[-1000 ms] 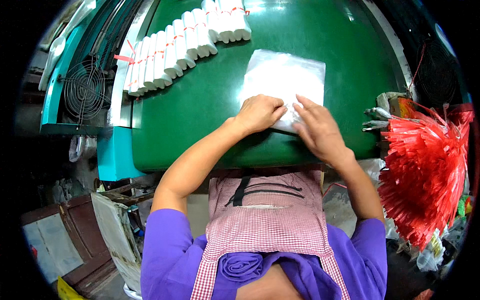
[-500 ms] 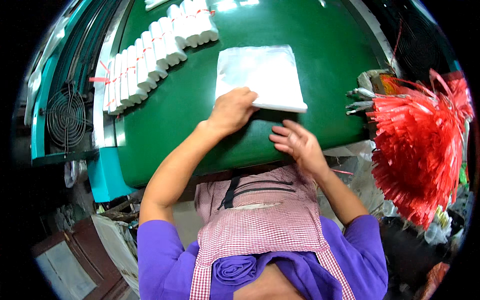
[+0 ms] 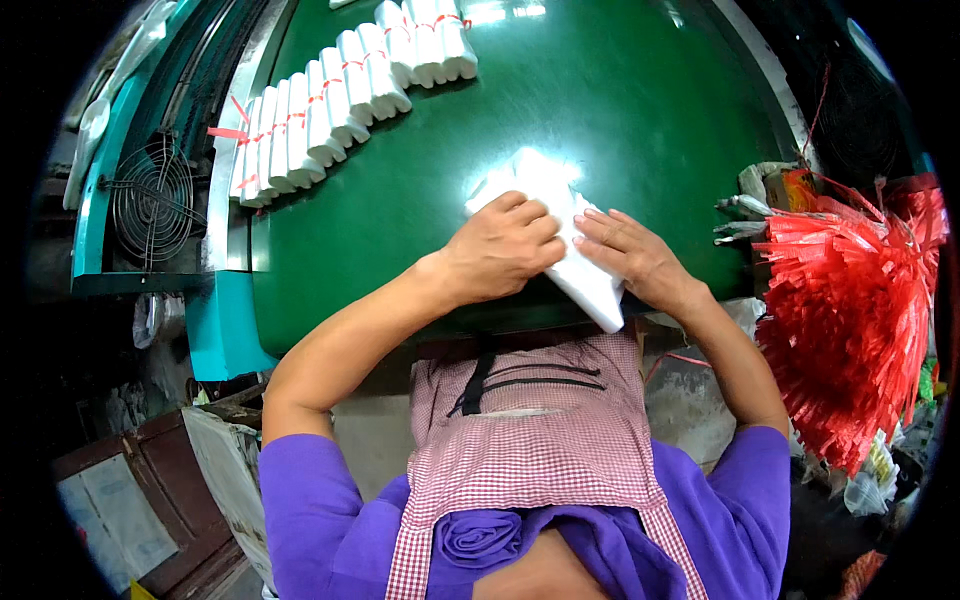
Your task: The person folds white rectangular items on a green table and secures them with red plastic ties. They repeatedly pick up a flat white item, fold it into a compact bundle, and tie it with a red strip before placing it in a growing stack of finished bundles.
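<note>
A stack of thin white plastic bags (image 3: 590, 285) lies folded into a narrow, slanted shape near the front of a green work surface (image 3: 680, 130). One pointed end of it reaches the near edge. My left hand (image 3: 505, 245) is closed on the stack's left side, fingers curled in. From the right, my right hand (image 3: 638, 258) rests on the bags with its fingers stretched out and slightly apart; its thumb is hidden. Part of the stack is covered by both hands.
Rolled white bag bundles (image 3: 325, 100) with red ties stand in a row at the far left. A large bunch of red plastic strips (image 3: 845, 320) hangs at the right. Left of the surface are a teal frame (image 3: 225, 325) and a round wire fan guard (image 3: 155, 205).
The flat, squarish stack has been folded narrower, turned aslant and brought nearer. My right hand has come from beside it onto the bags. My left hand has shifted right with the stack.
</note>
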The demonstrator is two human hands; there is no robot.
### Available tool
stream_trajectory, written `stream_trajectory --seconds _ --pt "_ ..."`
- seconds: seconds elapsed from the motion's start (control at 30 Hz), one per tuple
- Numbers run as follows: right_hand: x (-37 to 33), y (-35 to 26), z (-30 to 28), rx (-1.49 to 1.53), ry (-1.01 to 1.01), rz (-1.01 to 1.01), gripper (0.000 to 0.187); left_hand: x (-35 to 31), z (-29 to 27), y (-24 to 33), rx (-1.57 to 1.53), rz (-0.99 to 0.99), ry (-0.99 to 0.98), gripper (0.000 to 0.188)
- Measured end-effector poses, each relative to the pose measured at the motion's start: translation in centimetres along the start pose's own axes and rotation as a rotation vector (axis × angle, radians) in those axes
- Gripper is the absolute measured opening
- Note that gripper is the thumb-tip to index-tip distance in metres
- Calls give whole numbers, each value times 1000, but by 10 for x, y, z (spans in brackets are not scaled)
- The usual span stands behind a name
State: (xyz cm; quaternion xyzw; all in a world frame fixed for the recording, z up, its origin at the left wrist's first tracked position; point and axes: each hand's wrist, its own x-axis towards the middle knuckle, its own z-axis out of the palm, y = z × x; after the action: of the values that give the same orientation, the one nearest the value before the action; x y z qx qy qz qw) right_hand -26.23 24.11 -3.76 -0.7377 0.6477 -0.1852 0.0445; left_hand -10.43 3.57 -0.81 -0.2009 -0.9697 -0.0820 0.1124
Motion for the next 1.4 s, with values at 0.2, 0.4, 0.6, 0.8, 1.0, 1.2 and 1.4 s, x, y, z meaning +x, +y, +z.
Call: stream_trajectory --seconds 0.2,0.4,0.6,0.8,1.0,1.2,1.4 --pt "-12 -1 -3 307 -164 76 62 6 -5 -19 -168 -166 -294 25" --pt "-7 -78 -18 124 -81 374 59 -20 9 33 -152 -282 -148 32" --pt "-10 -45 -12 331 67 479 30 -30 -7 4 -319 -472 -140 25" --pt "4 -20 9 700 422 816 28 11 10 -13 -95 -241 110 30" --pt "-66 -27 12 1418 1358 964 36 17 6 3 -565 -503 -326 44" --pt "-79 28 2 1315 1723 805 25 -25 10 31 -753 -566 -120 29" --pt "29 -63 48 1261 504 879 18 -90 6 49 -1698 -890 277 36"
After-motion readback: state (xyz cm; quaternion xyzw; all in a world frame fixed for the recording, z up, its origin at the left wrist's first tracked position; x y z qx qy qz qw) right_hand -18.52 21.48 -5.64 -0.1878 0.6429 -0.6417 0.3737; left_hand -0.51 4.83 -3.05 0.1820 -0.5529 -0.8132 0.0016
